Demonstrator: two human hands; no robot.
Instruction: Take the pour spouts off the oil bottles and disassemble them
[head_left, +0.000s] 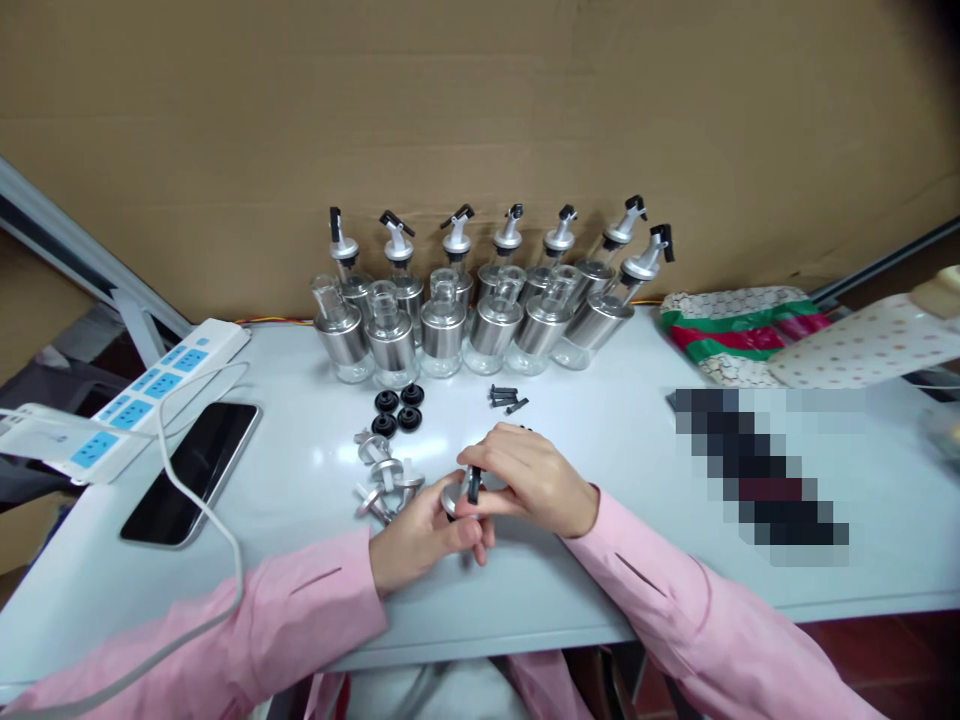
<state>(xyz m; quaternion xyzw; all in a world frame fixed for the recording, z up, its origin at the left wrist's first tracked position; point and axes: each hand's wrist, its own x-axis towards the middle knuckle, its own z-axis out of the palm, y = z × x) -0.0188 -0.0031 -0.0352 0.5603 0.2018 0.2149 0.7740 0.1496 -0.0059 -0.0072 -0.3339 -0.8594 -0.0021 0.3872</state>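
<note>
Over the front of the table, my left hand (pixel 429 535) is closed around a silver pourer spout (pixel 452 497). My right hand (pixel 529 478) pinches a black flip lever (pixel 474 485) at the top of that same spout; my fingers partly cover both parts. Just left of my hands lie several loose silver pourer spouts (pixel 387 470). Behind them sit several black ribbed stoppers (pixel 386 401). A few small black levers (pixel 504 396) rest farther back, beyond my right hand.
Glass bottles with steel bands (pixel 394 345) stand in two rows; the back row (pixel 457 243) carries pourers. At left are a phone (pixel 191 475), a power strip (pixel 161 395) and a white cable (pixel 217 525). A patterned cloth bag (pixel 739 335) and a pixelated dark item (pixel 757 475) are at right.
</note>
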